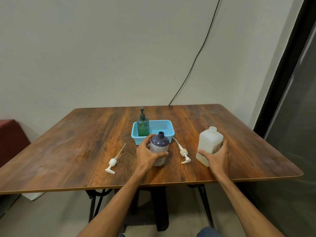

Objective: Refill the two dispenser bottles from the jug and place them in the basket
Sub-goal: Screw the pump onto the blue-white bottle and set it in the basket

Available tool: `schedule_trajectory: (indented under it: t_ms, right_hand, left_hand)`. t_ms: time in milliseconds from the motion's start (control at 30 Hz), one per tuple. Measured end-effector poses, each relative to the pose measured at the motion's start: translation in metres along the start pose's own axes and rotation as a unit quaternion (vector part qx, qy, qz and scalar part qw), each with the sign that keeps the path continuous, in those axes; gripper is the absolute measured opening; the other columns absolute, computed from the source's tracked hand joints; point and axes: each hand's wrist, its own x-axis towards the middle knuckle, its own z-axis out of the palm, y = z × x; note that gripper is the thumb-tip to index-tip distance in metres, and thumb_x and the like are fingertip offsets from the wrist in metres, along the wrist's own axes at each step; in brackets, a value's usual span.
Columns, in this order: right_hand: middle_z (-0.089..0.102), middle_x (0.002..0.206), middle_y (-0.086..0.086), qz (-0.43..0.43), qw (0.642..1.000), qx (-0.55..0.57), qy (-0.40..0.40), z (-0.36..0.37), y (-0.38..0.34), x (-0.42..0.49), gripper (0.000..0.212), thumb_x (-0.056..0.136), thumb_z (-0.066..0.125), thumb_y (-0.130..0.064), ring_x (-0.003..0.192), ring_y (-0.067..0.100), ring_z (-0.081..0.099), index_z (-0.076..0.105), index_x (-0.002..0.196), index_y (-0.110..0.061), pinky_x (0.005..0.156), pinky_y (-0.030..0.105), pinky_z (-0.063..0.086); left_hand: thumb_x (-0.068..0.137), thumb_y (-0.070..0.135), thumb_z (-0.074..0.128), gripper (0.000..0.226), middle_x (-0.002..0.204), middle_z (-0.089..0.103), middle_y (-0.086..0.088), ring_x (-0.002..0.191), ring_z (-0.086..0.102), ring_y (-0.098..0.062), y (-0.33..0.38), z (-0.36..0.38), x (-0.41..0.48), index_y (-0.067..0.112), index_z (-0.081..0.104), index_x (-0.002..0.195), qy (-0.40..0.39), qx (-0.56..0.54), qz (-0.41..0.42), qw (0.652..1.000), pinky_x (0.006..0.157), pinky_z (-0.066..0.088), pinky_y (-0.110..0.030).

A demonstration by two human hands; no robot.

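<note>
Wooden table (pixel 85 137) before plain wall. Left hand (pixel 147 155) wraps purple bottle (pixel 159 147), steadying open neck for pour. Right hand (pixel 216 156) clasps uncapped jug (pixel 209 144), ready to lift. Green bottle (pixel 143 125) stands in basket (pixel 162 128). 2 pumps lie aside, clear of pour.

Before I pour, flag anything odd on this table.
One pump head lies left of the purple bottle, a second pump head right of it, yet only that bottle is open; the green bottle has its pump.
</note>
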Motion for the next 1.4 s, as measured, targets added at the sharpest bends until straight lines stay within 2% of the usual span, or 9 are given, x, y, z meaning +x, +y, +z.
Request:
schedule_trajectory:
  t_ms: [133,333,600,733,833,1000,1100,1233,1400]
  right_hand:
    - [0.052,0.138,0.009,0.002,1.000,0.007,-0.002,0.002,0.002,0.001,0.105,0.062,0.097,-0.023,0.124,0.026,0.051,0.034,0.146,-0.016,0.090,0.042,0.047]
    - [0.050,0.141,0.010,0.008,1.000,-0.006,-0.001,0.003,0.006,0.001,0.107,0.063,0.096,-0.021,0.128,0.028,0.050,0.032,0.148,-0.016,0.095,0.048,0.049]
    - [0.040,0.150,0.007,-0.022,0.997,-0.019,0.070,-0.001,0.001,-0.013,0.111,0.063,0.095,-0.039,0.137,0.027,0.041,0.028,0.150,-0.020,0.105,0.054,0.046]
    - [0.041,0.144,0.010,-0.104,0.980,-0.036,0.165,-0.001,-0.022,-0.036,0.091,0.073,0.088,-0.040,0.134,0.027,0.040,0.039,0.145,-0.014,0.102,0.050,0.048]
    - [0.044,0.139,0.009,-0.155,0.972,-0.015,0.175,0.009,-0.040,-0.057,0.076,0.078,0.086,-0.036,0.127,0.027,0.044,0.045,0.138,-0.014,0.091,0.042,0.052]
    - [0.057,0.119,-0.004,-0.185,0.979,0.070,0.053,0.044,-0.061,-0.087,0.051,0.083,0.083,-0.028,0.106,0.010,0.055,0.055,0.124,-0.018,0.084,0.039,0.058]
    - [0.056,0.123,-0.010,-0.157,0.983,0.082,-0.057,0.068,-0.063,-0.095,0.061,0.080,0.085,-0.033,0.109,0.005,0.055,0.052,0.131,-0.023,0.088,0.035,0.058]
    - [0.049,0.143,-0.007,-0.098,0.980,0.088,-0.147,0.097,-0.061,-0.100,0.089,0.072,0.090,-0.032,0.127,0.012,0.051,0.038,0.144,-0.027,0.101,0.043,0.054]
    - [0.047,0.148,-0.006,-0.078,0.980,0.077,-0.166,0.116,-0.061,-0.102,0.102,0.066,0.093,-0.034,0.134,0.013,0.046,0.034,0.148,-0.026,0.108,0.040,0.046]
  left_hand:
    - [0.054,0.023,0.097,0.092,0.133,0.058,0.001,0.112,0.053,-0.007,-0.006,0.001,-0.001,0.020,0.051,0.135,-0.002,-0.001,-0.003,1.000,0.083,0.042,-0.008]
    - [0.055,0.027,0.096,0.093,0.134,0.056,-0.001,0.122,0.055,-0.019,-0.014,0.000,-0.002,0.025,0.045,0.133,-0.009,-0.013,-0.020,1.000,0.103,0.050,-0.044]
    - [0.054,0.048,0.093,0.107,0.142,0.051,0.005,0.128,0.051,-0.015,-0.020,-0.003,-0.005,0.028,0.037,0.143,-0.056,-0.014,-0.028,0.998,0.107,0.047,-0.044]
    - [0.043,0.065,0.089,0.126,0.149,0.045,0.003,0.132,0.049,-0.017,-0.020,-0.012,-0.011,0.032,0.029,0.149,-0.063,-0.027,-0.030,0.997,0.107,0.047,-0.045]
    - [0.053,0.060,0.088,0.115,0.145,0.048,0.003,0.126,0.053,-0.016,-0.017,-0.026,-0.015,0.035,0.030,0.148,-0.046,-0.030,-0.009,0.998,0.103,0.050,-0.040]
    - [0.077,0.044,0.080,0.063,0.128,0.061,0.010,0.114,0.060,-0.005,-0.018,-0.062,-0.025,0.029,0.053,0.132,-0.003,-0.001,0.049,0.999,0.097,0.054,-0.034]
    - [0.089,0.016,0.069,0.035,0.122,0.062,0.012,0.110,0.058,0.000,-0.031,-0.088,-0.029,0.028,0.061,0.121,0.017,0.067,0.073,0.995,0.099,0.053,-0.038]
    - [0.091,0.013,0.065,0.029,0.120,0.060,0.013,0.106,0.056,0.000,-0.056,-0.119,-0.026,0.026,0.064,0.117,0.042,0.144,0.063,0.987,0.100,0.052,-0.041]
    - [0.087,0.037,0.071,0.044,0.128,0.058,0.006,0.115,0.055,-0.013,-0.079,-0.126,-0.027,0.025,0.059,0.127,0.044,0.210,0.026,0.976,0.099,0.049,-0.042]
